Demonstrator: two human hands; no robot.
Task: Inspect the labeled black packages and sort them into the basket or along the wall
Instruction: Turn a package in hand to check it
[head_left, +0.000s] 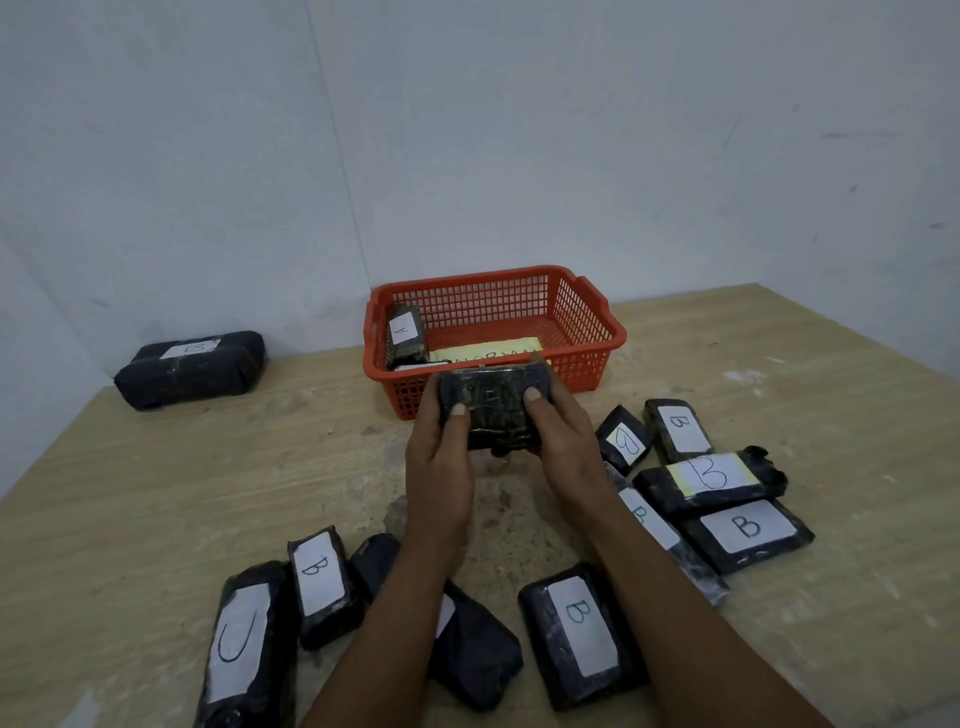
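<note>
Both hands hold one black package (493, 408) up in front of the red basket (587, 338), its label side turned away from me. My left hand (441, 457) grips its left end and my right hand (561, 441) grips its right end, thumbs on top. Inside the basket a package labeled A (405, 332) leans against the left wall beside a yellow card (488, 351). Two stacked black packages (189, 369) lie against the wall at the far left.
Several black packages marked B lie on the wooden table (156, 493): a group at right (711, 478), one near my right forearm (582, 634), and a cluster at bottom left (317, 587), including one marked C (244, 644). White walls meet in a corner behind the basket.
</note>
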